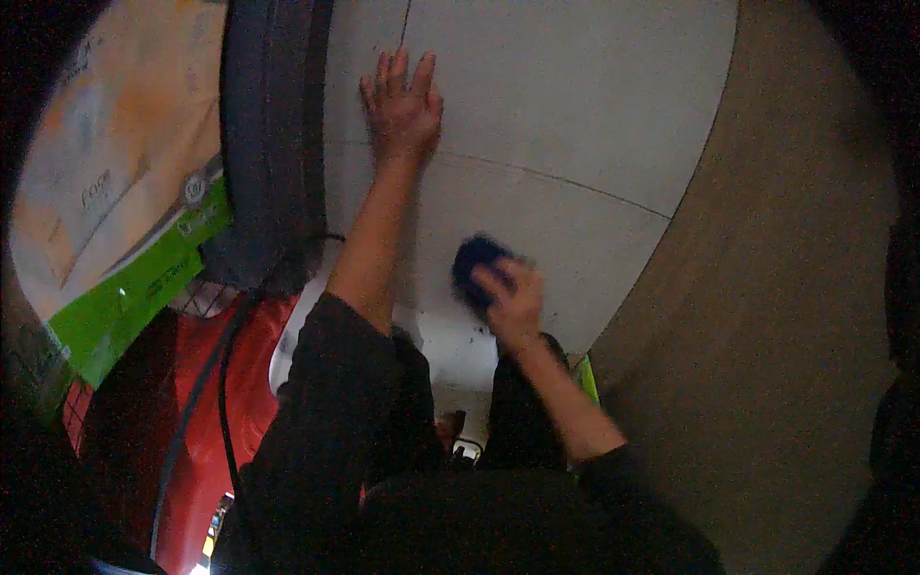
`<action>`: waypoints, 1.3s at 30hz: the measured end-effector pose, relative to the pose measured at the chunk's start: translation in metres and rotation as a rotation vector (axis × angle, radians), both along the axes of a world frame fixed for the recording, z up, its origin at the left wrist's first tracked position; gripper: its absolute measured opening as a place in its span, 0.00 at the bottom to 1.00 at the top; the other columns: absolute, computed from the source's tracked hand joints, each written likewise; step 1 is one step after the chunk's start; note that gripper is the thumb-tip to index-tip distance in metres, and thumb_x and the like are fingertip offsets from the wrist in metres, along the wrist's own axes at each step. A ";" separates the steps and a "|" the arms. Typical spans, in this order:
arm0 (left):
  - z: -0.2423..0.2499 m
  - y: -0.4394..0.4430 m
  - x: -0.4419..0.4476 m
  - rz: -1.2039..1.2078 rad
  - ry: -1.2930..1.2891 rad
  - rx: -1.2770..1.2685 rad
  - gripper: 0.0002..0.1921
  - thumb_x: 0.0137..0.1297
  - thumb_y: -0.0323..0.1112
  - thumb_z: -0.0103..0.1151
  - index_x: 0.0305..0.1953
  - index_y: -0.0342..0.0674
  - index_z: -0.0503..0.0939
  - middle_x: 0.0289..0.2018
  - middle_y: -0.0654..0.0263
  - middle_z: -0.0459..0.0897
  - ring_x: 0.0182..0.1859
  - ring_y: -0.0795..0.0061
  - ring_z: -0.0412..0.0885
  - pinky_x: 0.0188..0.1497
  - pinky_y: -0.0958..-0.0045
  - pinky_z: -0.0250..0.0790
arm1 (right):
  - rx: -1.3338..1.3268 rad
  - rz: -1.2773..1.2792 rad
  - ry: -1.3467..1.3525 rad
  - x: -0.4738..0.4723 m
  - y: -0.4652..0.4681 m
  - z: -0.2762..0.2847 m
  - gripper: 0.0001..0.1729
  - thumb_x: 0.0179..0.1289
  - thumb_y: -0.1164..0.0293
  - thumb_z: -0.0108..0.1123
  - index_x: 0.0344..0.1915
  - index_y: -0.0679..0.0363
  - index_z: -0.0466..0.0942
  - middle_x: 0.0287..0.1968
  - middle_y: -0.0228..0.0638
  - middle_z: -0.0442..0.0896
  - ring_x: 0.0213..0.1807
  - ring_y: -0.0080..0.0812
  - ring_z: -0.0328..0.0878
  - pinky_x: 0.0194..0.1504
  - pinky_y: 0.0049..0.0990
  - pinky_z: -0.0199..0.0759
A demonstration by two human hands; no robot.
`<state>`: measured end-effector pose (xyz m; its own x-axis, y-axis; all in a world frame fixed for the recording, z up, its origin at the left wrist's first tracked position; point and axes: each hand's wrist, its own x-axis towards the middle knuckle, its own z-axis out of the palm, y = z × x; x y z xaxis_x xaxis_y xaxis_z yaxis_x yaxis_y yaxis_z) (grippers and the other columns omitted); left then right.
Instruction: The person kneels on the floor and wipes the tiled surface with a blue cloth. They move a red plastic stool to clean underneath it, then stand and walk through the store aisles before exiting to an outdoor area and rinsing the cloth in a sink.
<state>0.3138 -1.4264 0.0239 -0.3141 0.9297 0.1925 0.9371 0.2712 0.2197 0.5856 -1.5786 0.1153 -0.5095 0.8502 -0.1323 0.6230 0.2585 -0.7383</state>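
Note:
A pale grey panelled surface (560, 108), crossed by thin dark seams, spreads before me. My left hand (404, 115) lies on its upper left part with the fingers apart and nothing in them. Nearer to my body, my right hand (516, 298) grips a dark blue pad or wadded cloth (476, 269), which appears to be against the surface. Both the pad and the right fingers are blurred, so the pad's exact kind cannot be made out. Its underside is hidden.
A dark grey band (277, 129) borders the panels on the left. Beyond it are printed beige-and-green packaging (133, 266), a red object (244, 402) and black cables (226, 402). To the right extends a brown surface (762, 287). My dark-clothed legs (521, 410) are below.

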 end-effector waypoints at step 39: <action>0.005 0.018 -0.015 -0.029 -0.290 0.217 0.25 0.70 0.36 0.46 0.67 0.41 0.66 0.64 0.55 0.72 0.69 0.54 0.65 0.72 0.45 0.47 | 0.282 0.088 -0.303 -0.070 0.110 -0.035 0.43 0.39 0.62 0.76 0.61 0.27 0.75 0.70 0.22 0.66 0.75 0.48 0.53 0.66 0.60 0.52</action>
<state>0.2993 -1.4087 0.0286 -0.3587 0.8864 0.2927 0.8339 0.1635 0.5271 0.5155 -1.4685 0.0799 -0.5558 0.8294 -0.0558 0.7675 0.4862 -0.4177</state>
